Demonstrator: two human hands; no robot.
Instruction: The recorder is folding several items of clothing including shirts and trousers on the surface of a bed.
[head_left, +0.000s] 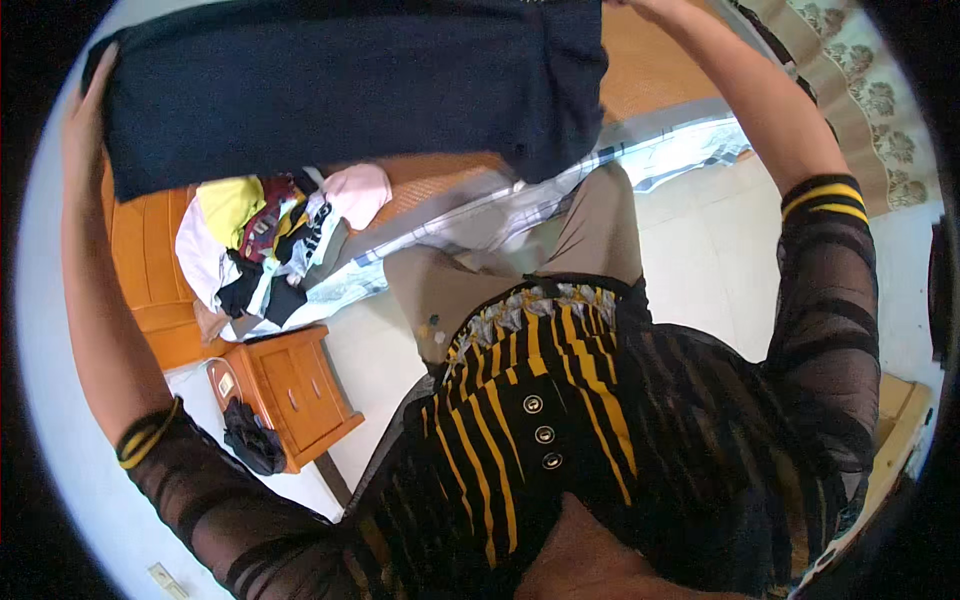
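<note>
A dark navy cloth garment (337, 97) is held up and spread wide across the top of the view. My left hand (94, 101) grips its left edge, thumb in front and the other fingers mostly hidden. At the garment's upper right corner, my right hand (646, 4) pinches the cloth, partly cut off by the picture's top edge. Behind and below the garment's left half lies a loose heap of clothes (259, 225) in yellow, white, black and dark red, with a pink piece (358, 195) at its right side.
The heap lies on a bed with an orange-brown woven mat (652, 67) and a plaid sheet (686, 154) along its edge. A wooden headboard (150, 255) is at the left. Below stands a wooden nightstand (292, 390) with a black bag-like item (251, 439) beside it. A patterned curtain (877, 97) hangs at the right.
</note>
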